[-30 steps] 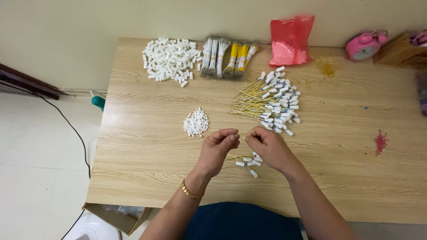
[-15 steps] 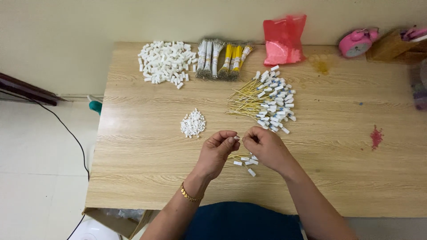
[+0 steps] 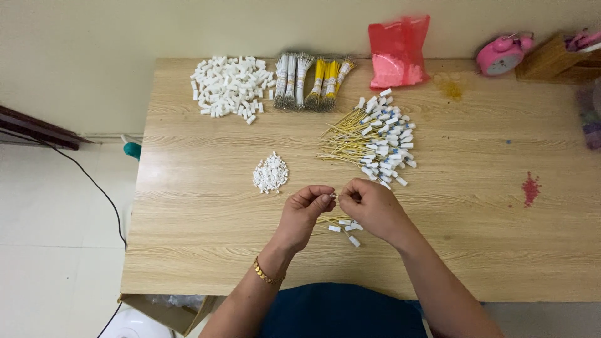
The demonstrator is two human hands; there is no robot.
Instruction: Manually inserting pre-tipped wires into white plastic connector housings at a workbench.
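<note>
My two hands meet over the counter (image 3: 188,250), pinching a tiny white piece (image 3: 333,195) between them.

My left hand (image 3: 305,213) and right hand (image 3: 374,209) have fingers closed narrow on that piece, fingertips nearly touching. Just beneath lie a few loose white connectors (image 3: 348,230) with yellow wires. A small heap of white bits (image 3: 270,173) sits near my left hand; the pile of finished yellow wires (image 3: 375,141) lies beyond my right.

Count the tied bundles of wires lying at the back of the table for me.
4, side by side at the table's far edge: two white bundles on the left, two yellow bundles on the right, between the white connector pile and the red bag.
</note>
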